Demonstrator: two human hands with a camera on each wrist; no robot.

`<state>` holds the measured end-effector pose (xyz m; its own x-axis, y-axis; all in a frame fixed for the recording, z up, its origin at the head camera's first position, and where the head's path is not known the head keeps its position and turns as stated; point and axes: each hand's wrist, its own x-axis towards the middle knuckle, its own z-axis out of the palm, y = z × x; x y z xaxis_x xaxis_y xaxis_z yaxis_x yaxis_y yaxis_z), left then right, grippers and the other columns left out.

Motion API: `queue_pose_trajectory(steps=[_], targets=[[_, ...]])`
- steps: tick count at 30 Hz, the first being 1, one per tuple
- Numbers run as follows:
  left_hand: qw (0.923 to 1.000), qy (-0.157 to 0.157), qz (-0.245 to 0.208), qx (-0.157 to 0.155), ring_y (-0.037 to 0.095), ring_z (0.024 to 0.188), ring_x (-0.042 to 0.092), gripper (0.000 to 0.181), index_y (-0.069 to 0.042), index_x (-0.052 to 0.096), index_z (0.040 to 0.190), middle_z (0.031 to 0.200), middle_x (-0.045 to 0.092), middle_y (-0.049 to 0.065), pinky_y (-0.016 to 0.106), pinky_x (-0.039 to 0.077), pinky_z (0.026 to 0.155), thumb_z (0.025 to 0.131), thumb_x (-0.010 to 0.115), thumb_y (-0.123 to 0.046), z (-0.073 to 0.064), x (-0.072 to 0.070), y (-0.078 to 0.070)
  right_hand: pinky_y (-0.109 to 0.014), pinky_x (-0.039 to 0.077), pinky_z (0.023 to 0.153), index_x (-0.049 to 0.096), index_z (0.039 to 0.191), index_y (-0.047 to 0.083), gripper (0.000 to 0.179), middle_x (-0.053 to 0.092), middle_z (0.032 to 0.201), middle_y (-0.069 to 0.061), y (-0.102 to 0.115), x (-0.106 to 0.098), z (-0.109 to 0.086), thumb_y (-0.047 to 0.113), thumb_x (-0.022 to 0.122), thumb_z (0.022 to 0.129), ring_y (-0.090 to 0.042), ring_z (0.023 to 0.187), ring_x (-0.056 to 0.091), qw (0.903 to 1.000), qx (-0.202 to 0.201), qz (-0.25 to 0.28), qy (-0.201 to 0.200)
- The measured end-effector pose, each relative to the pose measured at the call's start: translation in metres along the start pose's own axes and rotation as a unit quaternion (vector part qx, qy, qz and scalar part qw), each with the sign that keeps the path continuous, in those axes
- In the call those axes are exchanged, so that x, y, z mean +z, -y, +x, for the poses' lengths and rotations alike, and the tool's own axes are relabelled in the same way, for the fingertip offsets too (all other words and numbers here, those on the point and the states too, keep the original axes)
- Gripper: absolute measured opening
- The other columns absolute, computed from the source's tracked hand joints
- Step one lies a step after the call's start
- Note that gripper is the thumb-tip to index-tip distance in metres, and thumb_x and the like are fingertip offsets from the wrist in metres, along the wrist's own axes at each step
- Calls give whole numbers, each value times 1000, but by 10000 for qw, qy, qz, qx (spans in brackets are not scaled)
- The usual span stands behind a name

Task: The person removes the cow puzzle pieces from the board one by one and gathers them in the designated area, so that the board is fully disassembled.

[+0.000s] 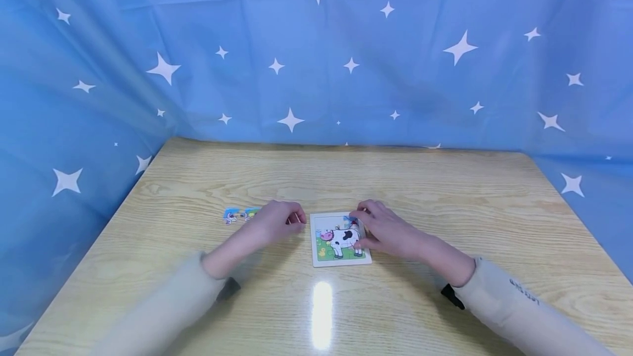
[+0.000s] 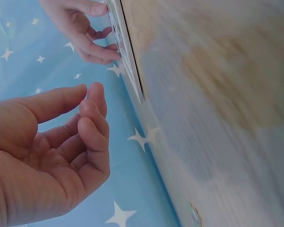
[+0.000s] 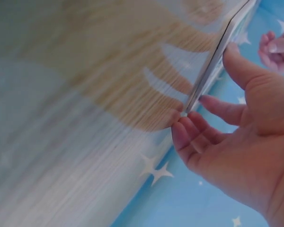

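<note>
A square cow jigsaw puzzle [image 1: 341,238] with a pale frame lies flat on the table. Its lower part shows a spotted cow on green, while a pale bare patch shows in the upper left of the frame. My right hand [image 1: 388,231] rests over the puzzle's right side, fingertips near a blue and red patch at the top right corner and thumb [image 3: 244,66] on the board. Left of the frame, my left hand [image 1: 277,221] hovers with loosely curled fingers, thumb and index tips close together; I see nothing between them. Two loose puzzle pieces [image 1: 231,215] lie beyond the left wrist, one partly hidden.
The wooden table [image 1: 420,180] reaches back to a blue curtain [image 1: 257,26] with white stars, which also hangs along both sides. A bright light reflection falls on the tabletop in front of the puzzle.
</note>
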<state>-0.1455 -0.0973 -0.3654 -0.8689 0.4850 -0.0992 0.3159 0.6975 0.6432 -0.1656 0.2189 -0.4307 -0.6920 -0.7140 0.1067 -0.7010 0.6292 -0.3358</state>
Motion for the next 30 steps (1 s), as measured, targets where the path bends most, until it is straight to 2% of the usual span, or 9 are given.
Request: queue_pose_trajectory(steps=[6,10,14,21,27,30], targets=[[9998,49,81,177,7,70,55,5,-6,74,99,85,72,0,24,48,69,100,73,-1,9,8,-7,-57,53,101,64,144,0,64,57,142,-21,1,-1,0,45,81,101,-40,127,57,9999,-39,-159,-40],[9995,62,121,302,5,67,52,3,-4,75,98,85,73,1,21,46,66,101,74,-2,15,13,-10,-53,53,100,64,143,3,67,57,141,-15,-10,9,0,51,81,100,-33,126,56,9997,-17,-189,-132],[9993,128,120,321,6,68,52,3,-2,76,99,87,74,2,20,45,66,100,73,0,21,16,-12,-52,53,100,63,144,2,70,57,141,-16,-12,10,0,54,80,100,-33,124,55,9997,-17,-207,-133],[9993,332,81,117,11,76,56,10,-2,75,107,88,70,1,24,48,74,98,80,-1,34,25,-20,-56,54,100,63,142,-1,68,59,138,-18,3,-3,-1,53,76,102,-36,123,57,9998,-23,-197,-97],[9987,505,76,0,15,83,58,19,-2,74,113,98,71,3,28,51,80,96,83,-2,45,32,-27,-57,53,103,64,140,-6,61,59,136,-20,29,-24,0,37,82,101,-38,124,58,9994,172,-258,154],[9986,517,82,18,15,86,59,18,-2,74,112,100,71,5,29,53,83,96,83,-1,49,34,-29,-58,52,105,63,140,-7,61,59,137,-21,30,-24,0,35,82,101,-39,126,58,9992,254,-244,213]])
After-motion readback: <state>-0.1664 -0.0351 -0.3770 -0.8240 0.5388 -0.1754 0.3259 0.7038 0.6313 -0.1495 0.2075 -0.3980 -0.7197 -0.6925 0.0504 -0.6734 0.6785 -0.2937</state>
